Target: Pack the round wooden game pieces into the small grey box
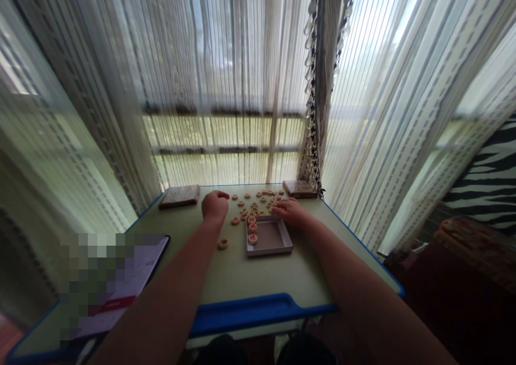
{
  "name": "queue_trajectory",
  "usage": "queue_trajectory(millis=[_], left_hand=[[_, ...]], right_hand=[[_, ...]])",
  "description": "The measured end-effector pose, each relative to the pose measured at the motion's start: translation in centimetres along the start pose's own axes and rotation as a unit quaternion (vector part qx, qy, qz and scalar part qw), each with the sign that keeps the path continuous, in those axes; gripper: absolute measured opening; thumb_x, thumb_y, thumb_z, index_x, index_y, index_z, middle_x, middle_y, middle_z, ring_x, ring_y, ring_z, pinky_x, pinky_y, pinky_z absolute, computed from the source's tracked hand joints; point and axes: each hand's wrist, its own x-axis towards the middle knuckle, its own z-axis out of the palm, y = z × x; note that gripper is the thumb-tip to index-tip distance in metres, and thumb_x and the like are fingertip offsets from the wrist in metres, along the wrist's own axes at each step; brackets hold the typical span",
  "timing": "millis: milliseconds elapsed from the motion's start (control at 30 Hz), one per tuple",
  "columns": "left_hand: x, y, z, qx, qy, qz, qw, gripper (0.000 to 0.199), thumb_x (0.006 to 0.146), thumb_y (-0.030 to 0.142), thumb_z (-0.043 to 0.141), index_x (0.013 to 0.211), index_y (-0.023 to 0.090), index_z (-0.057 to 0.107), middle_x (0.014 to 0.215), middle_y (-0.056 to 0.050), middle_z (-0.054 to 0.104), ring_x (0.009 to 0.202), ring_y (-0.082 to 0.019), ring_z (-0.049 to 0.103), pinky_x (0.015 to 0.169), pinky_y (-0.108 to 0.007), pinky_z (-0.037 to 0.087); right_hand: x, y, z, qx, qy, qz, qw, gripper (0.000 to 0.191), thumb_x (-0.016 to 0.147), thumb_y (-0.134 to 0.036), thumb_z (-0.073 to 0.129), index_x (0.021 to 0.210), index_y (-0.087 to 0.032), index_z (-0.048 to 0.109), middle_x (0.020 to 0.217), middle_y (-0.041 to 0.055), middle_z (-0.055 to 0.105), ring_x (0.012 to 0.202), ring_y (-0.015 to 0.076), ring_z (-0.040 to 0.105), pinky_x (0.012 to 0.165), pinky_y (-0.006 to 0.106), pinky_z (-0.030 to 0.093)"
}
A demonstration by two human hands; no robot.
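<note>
Nearest the person, a blue trough (245,314) edges the pale table (262,284), with a tablet (151,257), partly masked by blurred blocks, lying to the left. Past the trough, a shallow open box (271,236) sits between the two forearms; it looks nearly square, so no clear long axis can be told. Three red-marked discs (252,228) stand in a file along its left wall, running from near to far, and the rest of its floor is bare. A lone disc (223,243) lies outside, left of the box. The left hand (215,205) is curled inward beyond that disc, apart from the box; whether it grips anything cannot be told. The right hand (291,212) is bent over the box's far right corner, its fingertips among the right edge of the scattered discs (253,206); whether they pinch one cannot be made out. This loose scatter spreads between the hands and mostly beyond the box, to the right of the left hand and to the left of the right, which is the nearer to both. Farther back, a flat case (179,196) lies at the left and another case (299,187) at the right, before striped sheer curtains (226,58).
</note>
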Motion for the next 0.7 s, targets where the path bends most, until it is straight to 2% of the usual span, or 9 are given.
queue_trajectory(millis=[100, 300, 400, 533, 700], left_hand=[[0.2, -0.3, 0.6, -0.02, -0.027, -0.003, 0.999, 0.028, 0.062, 0.011, 0.044, 0.078, 0.017, 0.067, 0.077, -0.005, 0.067, 0.077, -0.017, 0.061, 0.067, -0.026, 0.044], [-1.0, 0.8, 0.5, 0.001, -0.034, 0.028, 0.999, 0.026, 0.06, 0.011, 0.043, 0.071, 0.019, 0.065, 0.077, -0.004, 0.067, 0.077, -0.017, 0.06, 0.065, -0.026, 0.043], [-1.4, 1.3, 0.0, 0.017, -0.037, 0.037, 0.998, 0.025, 0.061, 0.012, 0.043, 0.071, 0.019, 0.065, 0.079, -0.004, 0.067, 0.077, -0.018, 0.059, 0.064, -0.027, 0.043], [-1.5, 1.4, -0.1, 0.032, -0.039, 0.054, 0.997, 0.024, 0.063, 0.013, 0.043, 0.072, 0.019, 0.065, 0.08, -0.003, 0.067, 0.079, -0.018, 0.059, 0.066, -0.026, 0.043], [-1.3, 1.2, 0.1, 0.04, -0.04, 0.062, 0.996, 0.024, 0.064, 0.015, 0.044, 0.071, 0.02, 0.066, 0.078, -0.004, 0.067, 0.077, -0.018, 0.059, 0.066, -0.027, 0.043]], right_hand=[[0.1, 0.0, 0.4, 0.009, -0.003, -0.005, 1.0, 0.029, 0.082, -0.036, 0.043, 0.095, -0.024, 0.066, 0.098, 0.0022, 0.065, 0.097, 0.0171, 0.051, 0.087, 0.028, 0.034], [0.0, -0.3, 0.0, -0.034, 0.022, 0.058, 0.998, 0.032, 0.082, -0.038, 0.041, 0.085, -0.022, 0.068, 0.085, 0.0048, 0.067, 0.09, 0.019, 0.053, 0.078, 0.027, 0.038], [0.0, -0.4, -0.1, -0.031, 0.016, 0.039, 0.999, 0.028, 0.081, -0.034, 0.043, 0.093, -0.024, 0.067, 0.094, 0.0026, 0.066, 0.094, 0.0195, 0.052, 0.083, 0.029, 0.036], [0.2, -0.1, -0.1, -0.023, 0.0, 0.01, 1.0, 0.025, 0.078, -0.025, 0.046, 0.091, -0.025, 0.067, 0.099, 0.0005, 0.065, 0.099, 0.0189, 0.052, 0.09, 0.031, 0.034], [0.4, 0.7, -0.1, -0.001, 0.071, 0.043, 0.997, 0.033, 0.075, -0.019, 0.051, 0.106, -0.023, 0.062, 0.111, 0.0046, 0.06, 0.103, 0.018, 0.051, 0.09, 0.03, 0.037]])
